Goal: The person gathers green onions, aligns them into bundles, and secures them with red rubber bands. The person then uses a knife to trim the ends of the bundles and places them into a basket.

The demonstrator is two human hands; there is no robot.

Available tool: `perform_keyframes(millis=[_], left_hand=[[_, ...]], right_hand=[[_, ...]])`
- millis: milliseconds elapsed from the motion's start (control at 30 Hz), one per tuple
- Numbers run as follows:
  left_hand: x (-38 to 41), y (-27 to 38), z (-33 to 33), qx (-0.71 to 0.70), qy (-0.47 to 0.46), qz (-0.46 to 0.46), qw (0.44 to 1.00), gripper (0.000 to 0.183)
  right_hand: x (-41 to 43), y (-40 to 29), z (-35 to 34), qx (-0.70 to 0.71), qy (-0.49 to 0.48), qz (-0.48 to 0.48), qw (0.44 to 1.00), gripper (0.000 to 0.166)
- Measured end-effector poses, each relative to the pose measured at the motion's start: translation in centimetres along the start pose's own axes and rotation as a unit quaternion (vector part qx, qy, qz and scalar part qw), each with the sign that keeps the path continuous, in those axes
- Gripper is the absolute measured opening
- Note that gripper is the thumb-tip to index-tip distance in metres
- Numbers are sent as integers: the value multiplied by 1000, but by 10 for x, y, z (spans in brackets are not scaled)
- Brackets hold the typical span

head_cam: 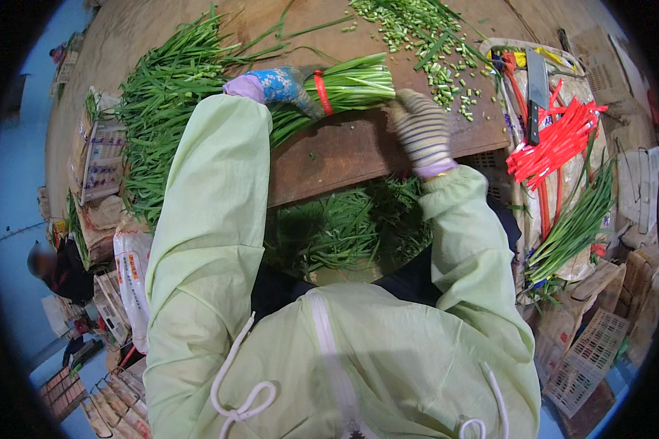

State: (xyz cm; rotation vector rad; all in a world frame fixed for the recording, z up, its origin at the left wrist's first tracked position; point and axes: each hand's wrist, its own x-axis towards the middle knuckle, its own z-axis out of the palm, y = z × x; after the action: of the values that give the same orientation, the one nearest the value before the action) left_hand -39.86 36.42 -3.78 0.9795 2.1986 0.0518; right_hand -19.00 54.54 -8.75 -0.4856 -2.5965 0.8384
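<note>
My left hand (292, 90), in a blue floral glove, is wrapped around a bundle of green leafy stalks, likely garlic chives (357, 85). A red band (323, 93) circles the bundle just beside my fingers, and the pale cut ends point right. At those ends is my right hand (422, 129), in a striped knit glove, its fingers bent; whether they touch the stalks or hold anything is unclear. Beneath lies a brown wooden board (329, 153). A large heap of the same greens (170, 104) spreads to the left.
Chopped stalk ends (445, 71) lie scattered at the board's upper right. Further right, a cleaver (537, 82), red strips (554, 142) and loose greens (576, 225) rest on a wrapped bale. More greens (340, 225) lie below the board's edge. A person (71, 269) is at far left.
</note>
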Motion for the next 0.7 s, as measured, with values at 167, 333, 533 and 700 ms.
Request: perform_keyframes(millis=[167,333,533,700], left_hand=[[12,7,-5,-39,-73,58,995,79],[6,20,-16,-74,-80,109,988,89],[5,17,-16,-28,-61,81,995,85],[17,7,-12,-15,-78,77,994,82]], right_hand=[[-8,24,-65,72,-303,88,946,25],[-31,-10,3,357,-189,101,909,29],[-7,-50,42,180,9,144,973,32],[0,-50,44,77,48,27,995,25]])
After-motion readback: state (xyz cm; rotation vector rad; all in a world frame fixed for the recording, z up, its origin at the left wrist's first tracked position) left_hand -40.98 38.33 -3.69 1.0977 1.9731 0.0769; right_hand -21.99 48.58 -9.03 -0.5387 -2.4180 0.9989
